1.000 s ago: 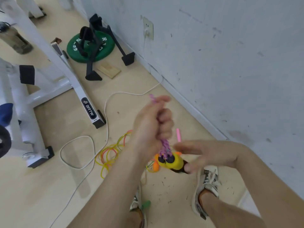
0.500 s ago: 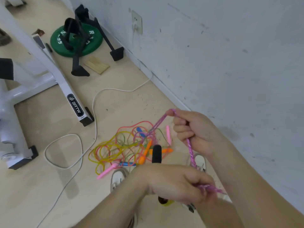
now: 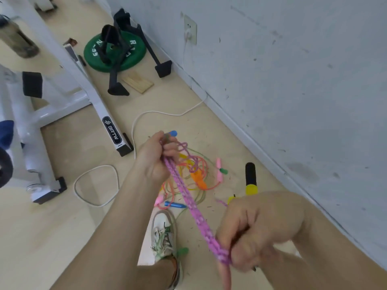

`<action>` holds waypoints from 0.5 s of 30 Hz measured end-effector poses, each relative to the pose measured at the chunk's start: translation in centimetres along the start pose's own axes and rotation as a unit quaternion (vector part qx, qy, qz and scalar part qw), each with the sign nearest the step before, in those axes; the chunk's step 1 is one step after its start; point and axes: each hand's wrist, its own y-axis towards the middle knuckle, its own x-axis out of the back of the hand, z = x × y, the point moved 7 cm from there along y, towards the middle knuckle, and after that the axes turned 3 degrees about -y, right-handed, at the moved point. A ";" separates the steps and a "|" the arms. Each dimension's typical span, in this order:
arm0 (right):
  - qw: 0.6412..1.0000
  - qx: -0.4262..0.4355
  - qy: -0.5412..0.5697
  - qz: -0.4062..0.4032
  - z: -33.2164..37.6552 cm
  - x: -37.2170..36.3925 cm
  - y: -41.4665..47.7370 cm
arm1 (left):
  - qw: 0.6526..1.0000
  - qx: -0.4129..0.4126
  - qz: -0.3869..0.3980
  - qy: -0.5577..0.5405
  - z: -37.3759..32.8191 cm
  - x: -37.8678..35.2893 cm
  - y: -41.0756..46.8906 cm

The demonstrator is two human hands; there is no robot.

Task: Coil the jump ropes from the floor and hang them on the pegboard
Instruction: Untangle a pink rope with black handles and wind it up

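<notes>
A purple braided jump rope (image 3: 189, 203) is stretched in several parallel strands between my two hands. My left hand (image 3: 156, 159) grips the strands' far end, where a loose loop of the rope curls beside the fingers. My right hand (image 3: 257, 229) grips the near end low in the view, and a blurred pink piece hangs below it. On the floor beneath lies a tangled pile of coloured jump ropes (image 3: 193, 174) with pink, orange, blue and green handles. A black and yellow handle (image 3: 250, 178) shows just above my right hand. No pegboard is in view.
My shoe (image 3: 164, 233) stands beside the pile. A white cable (image 3: 134, 130) runs from the wall socket (image 3: 190, 30) across the floor. A white machine frame (image 3: 88, 91) stands left, with a green weight plate (image 3: 114, 52), a black stand and a wooden block (image 3: 138, 82) behind. The grey wall (image 3: 293, 80) is right.
My left hand has risen from low in front to the far end of the rope. My right hand has dropped to the near end, so the strands now run straight between them.
</notes>
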 end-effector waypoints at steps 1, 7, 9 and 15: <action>0.999 -0.021 -0.045 0.017 -0.5 -0.7 0.1 | 0.998 -0.032 -0.016 0.044 -0.7 0.3 0.0; 0.955 0.043 0.130 -0.262 -1.5 4.9 0.8 | 0.981 -0.030 0.084 0.173 3.9 -3.2 -2.3; 0.916 0.054 0.161 -0.363 -1.8 6.4 0.7 | 0.977 -0.056 0.099 0.181 4.1 -3.9 -2.6; 0.850 0.115 0.247 -0.451 0.0 7.7 -1.0 | 0.890 -0.175 0.021 0.420 1.4 -2.7 -2.5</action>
